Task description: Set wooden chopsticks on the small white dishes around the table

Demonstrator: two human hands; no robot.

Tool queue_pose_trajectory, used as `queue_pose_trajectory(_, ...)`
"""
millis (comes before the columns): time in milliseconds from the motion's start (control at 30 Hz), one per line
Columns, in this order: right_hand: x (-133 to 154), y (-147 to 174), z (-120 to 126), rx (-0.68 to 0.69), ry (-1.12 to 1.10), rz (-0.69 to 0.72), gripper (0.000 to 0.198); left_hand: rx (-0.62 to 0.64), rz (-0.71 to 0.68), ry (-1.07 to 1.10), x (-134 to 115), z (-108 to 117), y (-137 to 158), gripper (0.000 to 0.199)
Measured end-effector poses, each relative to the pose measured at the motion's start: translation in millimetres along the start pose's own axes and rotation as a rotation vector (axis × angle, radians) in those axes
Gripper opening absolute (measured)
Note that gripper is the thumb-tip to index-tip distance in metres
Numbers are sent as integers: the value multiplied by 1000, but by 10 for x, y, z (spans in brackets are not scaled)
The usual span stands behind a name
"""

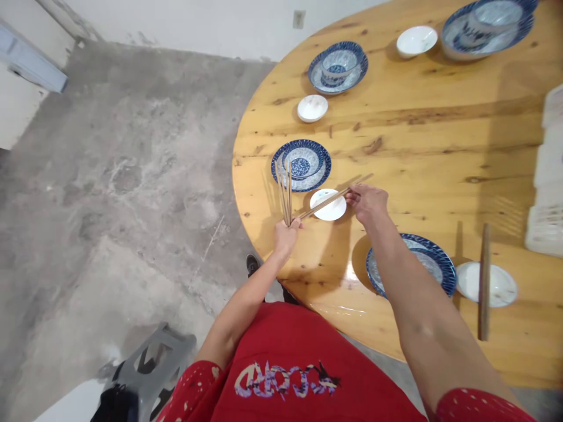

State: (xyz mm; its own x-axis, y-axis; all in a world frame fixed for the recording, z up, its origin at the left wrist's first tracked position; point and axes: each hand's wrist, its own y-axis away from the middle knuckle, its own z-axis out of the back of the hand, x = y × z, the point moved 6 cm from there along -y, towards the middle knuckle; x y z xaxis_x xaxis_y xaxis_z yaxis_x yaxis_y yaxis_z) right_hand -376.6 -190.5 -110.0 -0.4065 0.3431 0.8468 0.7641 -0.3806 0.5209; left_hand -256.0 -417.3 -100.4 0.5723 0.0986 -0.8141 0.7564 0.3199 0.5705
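My left hand [287, 235] is closed round the lower ends of several wooden chopsticks [284, 196], which fan upward over a blue-and-white plate [325, 169] with a patterned bowl [303, 163] on it. My right hand [369, 202] pinches a pair of chopsticks [324, 203] toward its far end. That pair slants across a small white bowl [333, 212], and its near end reaches my left hand. I cannot tell whether the pair touches the bowl's rim. Below my right forearm, another blue-rimmed plate [444, 258] is partly hidden.
On the round wooden table [422, 152], a pair of chopsticks [484, 281] lies across a white bowl [501, 287]. More plates [314, 76] and white bowls [312, 108] stand farther back. A white plastic basket [548, 176] is at right, a grey stool [160, 357] at lower left.
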Motion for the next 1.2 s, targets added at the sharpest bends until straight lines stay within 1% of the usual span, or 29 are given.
queue_pose_trajectory(100, 9, 14, 19, -18, 47, -3, 27, -18, -17, -10, 33, -9, 51, 20)
queue_pose_trajectory(167, 35, 33, 10, -11, 71, 9, 29, -27, -4, -7, 72, -13, 77, 22)
queue_pose_trajectory(267, 63, 63, -14, 14, 90, 28, 31, -31, 14, 0, 128, -3, 89, 24)
queue_pose_trajectory(433, 31, 72, -8, 70, 115, 62, 32, -43, -41, -16, 161, 70, 80, 26)
queue_pose_trajectory(567, -29, 56, 20, 106, 139, 84, 32, -54, -41, -42, 191, 110, 62, 26)
queue_pose_trajectory(800, -67, 63, 27, 61, 132, 45, 27, -61, -52, -70, 154, 108, 65, 24)
queue_pose_trajectory(1000, -29, 138, 11, 8, 123, 5, 23, -41, -50, -111, 165, 115, 85, 28)
queue_pose_trajectory(1100, -7, 191, 29, -3, 121, 5, 20, -41, -87, -132, 138, 156, 96, 33)
queue_pose_trajectory(1200, 8, 232, 79, -28, 115, 8, 19, -65, -109, -137, 107, 236, 95, 34)
